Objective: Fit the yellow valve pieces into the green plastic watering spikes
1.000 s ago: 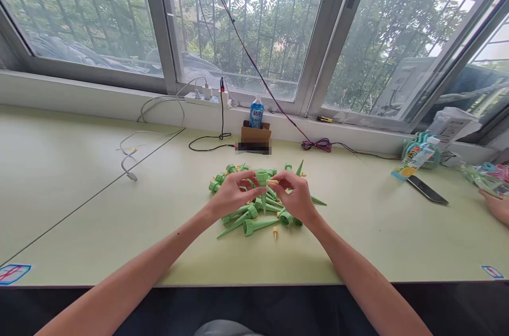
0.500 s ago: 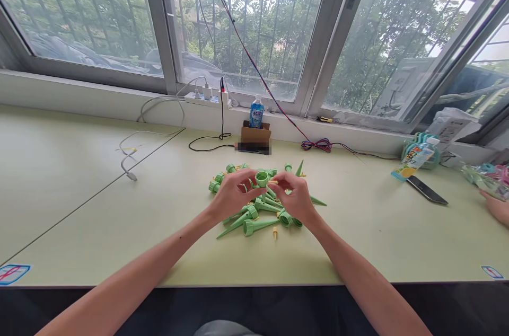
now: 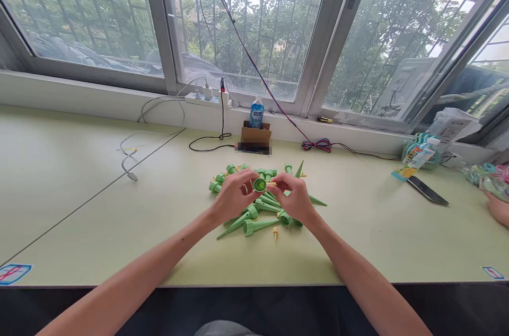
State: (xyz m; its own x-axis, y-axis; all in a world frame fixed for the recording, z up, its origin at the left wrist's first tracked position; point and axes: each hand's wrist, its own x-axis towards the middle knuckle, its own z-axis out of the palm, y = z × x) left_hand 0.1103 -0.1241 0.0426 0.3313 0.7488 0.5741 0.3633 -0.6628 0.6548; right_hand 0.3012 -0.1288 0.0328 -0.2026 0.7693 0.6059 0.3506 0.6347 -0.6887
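Between finger and thumb, my left hand (image 3: 237,191) holds a green plastic watering spike (image 3: 260,184), its round open end turned up toward me. My right hand (image 3: 292,194) pinches a small yellow plastic piece (image 3: 272,184) right beside that spike; whether the two touch is hard to see. Under and around both hands lies a pile of similar green watering spikes (image 3: 262,223), with bits of yellow among them. One loose yellow nozzle (image 3: 275,233) lies on the table in front of the pile.
Behind the pile, a blue bottle (image 3: 256,113) stands in a cardboard box (image 3: 254,135). A bundled cable (image 3: 317,145) and a white power strip (image 3: 202,97) are along the window. At right are a phone (image 3: 427,191), a drink pouch (image 3: 413,160) and another person's hand (image 3: 497,208).
The held spike has tilted so its open end faces me more directly, and it sits slightly lower. Both hands remain almost in place. The other person's hand has shifted slightly.
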